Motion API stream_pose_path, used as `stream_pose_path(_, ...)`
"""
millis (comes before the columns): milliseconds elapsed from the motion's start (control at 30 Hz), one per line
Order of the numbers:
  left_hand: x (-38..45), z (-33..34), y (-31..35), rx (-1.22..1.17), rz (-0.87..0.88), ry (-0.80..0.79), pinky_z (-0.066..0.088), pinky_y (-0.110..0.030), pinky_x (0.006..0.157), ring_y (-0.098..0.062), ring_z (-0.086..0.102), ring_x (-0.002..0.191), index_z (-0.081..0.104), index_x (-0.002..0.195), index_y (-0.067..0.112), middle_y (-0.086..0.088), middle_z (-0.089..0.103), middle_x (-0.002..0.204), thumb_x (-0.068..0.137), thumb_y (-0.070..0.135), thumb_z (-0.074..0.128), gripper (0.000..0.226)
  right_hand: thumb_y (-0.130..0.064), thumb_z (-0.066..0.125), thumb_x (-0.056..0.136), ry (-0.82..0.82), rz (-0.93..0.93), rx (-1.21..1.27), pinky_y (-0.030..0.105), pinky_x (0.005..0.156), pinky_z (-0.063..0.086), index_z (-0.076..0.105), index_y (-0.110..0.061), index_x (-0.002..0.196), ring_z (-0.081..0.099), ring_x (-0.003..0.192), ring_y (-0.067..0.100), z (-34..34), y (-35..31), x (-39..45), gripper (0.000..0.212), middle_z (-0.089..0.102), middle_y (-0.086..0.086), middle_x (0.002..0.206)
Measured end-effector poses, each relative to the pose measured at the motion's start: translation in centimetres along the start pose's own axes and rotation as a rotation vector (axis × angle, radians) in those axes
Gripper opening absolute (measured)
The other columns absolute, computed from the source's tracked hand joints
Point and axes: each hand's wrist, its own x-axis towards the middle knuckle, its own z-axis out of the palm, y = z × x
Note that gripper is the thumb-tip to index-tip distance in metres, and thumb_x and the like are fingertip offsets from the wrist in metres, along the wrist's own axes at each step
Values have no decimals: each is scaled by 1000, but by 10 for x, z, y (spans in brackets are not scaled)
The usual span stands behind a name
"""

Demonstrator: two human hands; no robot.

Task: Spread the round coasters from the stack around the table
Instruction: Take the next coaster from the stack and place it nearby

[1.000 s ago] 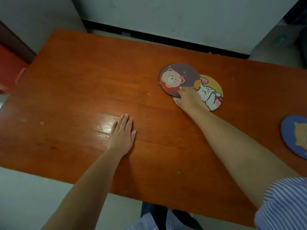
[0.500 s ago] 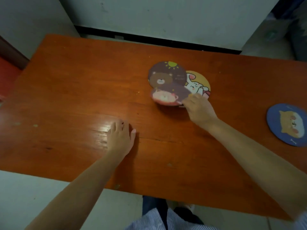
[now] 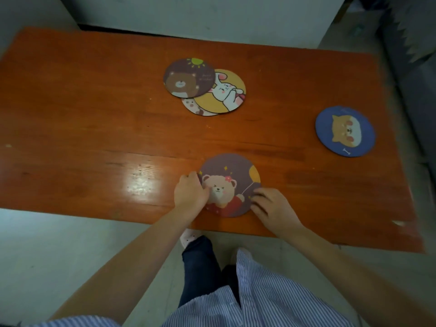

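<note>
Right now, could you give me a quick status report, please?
Both hands, left hand and right hand, on pink-bear coaster near table edge. Three coasters overlapped in stack. Blue coaster apart. Nothing obstructing.

— What can't you make out?
— The bottom coaster [image 3: 191,106] in the stack: only a sliver at six o'clock shows under the other two.
— And the near coaster [image 3: 230,185]?
— The left hand [image 3: 190,194] covers its nine o'clock edge; the right hand's fingers [image 3: 259,197] hide its four o'clock rim.
</note>
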Motion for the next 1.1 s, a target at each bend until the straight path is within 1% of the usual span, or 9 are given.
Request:
stream_pose_path(67, 1, 1, 6, -72, -50, 29, 44, -33, 61, -32, 56, 84, 55, 105, 3, -15, 58, 98, 85, 19, 58, 25, -24, 59, 90, 72, 278, 127, 38, 102, 38, 56, -4, 121, 47, 121, 30, -1, -5, 7, 37, 55, 13, 128)
stream_pose_path(167, 0, 6, 12, -142, -46, 65, 27, -29, 42, -26, 46, 67, 55, 81, 6, -6, 51, 68, 84, 6, 51, 5, -21, 63, 87, 85, 550, 333, 37, 96, 43, 44, -6, 129, 48, 118, 31, -8, -18, 27, 49, 51, 16, 127)
stream_pose_path(300, -5, 7, 15, -169, 22, 94, 44, -48, 58, -41, 54, 74, 60, 79, -2, -25, 58, 72, 85, 6, 51, 13, -19, 65, 85, 77, 745, 529, 31, 68, 44, 48, -6, 118, 60, 100, 29, -14, -6, 36, 39, 62, 15, 112)
stream_pose_path(367, -8, 8, 12, -153, 64, 58, 46, -47, 63, -39, 57, 76, 60, 72, 1, -24, 61, 74, 85, 9, 56, 16, -22, 63, 87, 80, 714, 490, 29, 65, 42, 55, -4, 111, 62, 95, 28, -16, 5, 32, 31, 66, 14, 104)
stream_pose_path(500, -14, 16, 6, -148, 105, 22, 25, -24, 43, -16, 41, 53, 41, 52, 24, 5, 37, 51, 81, 17, 66, 39, -14, 64, 84, 109, 653, 464, 26, 67, 42, 61, -4, 105, 57, 83, 18, -22, 17, 32, 23, 68, 12, 97)
stream_pose_path(667, -16, 22, 12, -181, 150, 80, 31, -29, 55, -20, 43, 63, 59, 76, 5, 2, 40, 59, 80, 18, 68, 16, -12, 63, 87, 145, 567, 383, 26, 68, 39, 63, -4, 102, 50, 79, 14, -24, 27, 36, 18, 61, 8, 87)
stream_pose_path(800, -12, 24, 15, -193, 159, 90, 28, -28, 51, -23, 45, 65, 48, 66, 12, 4, 39, 57, 81, 17, 67, 24, -9, 62, 87, 162, 542, 320, 24, 64, 38, 62, -2, 101, 50, 78, 15, -21, 31, 39, 16, 64, 14, 94)
stream_pose_path(933, -10, 24, 16, -69, 141, 58, 47, -41, 71, -35, 57, 89, 57, 89, 4, -19, 60, 92, 84, 26, 63, 23, -19, 59, 91, 107, 523, 212, 29, 65, 46, 60, -3, 107, 58, 87, 24, -22, 28, 42, 23, 63, 15, 103)
stream_pose_path(1100, -1, 5, -3, 56, 163, 106, 49, -41, 79, -33, 57, 102, 56, 115, 11, -14, 58, 114, 88, 35, 53, 36, -19, 55, 91, 39, 454, -15, 38, 90, 48, 54, -6, 121, 48, 117, 31, -33, 16, 56, 32, 54, 15, 125)
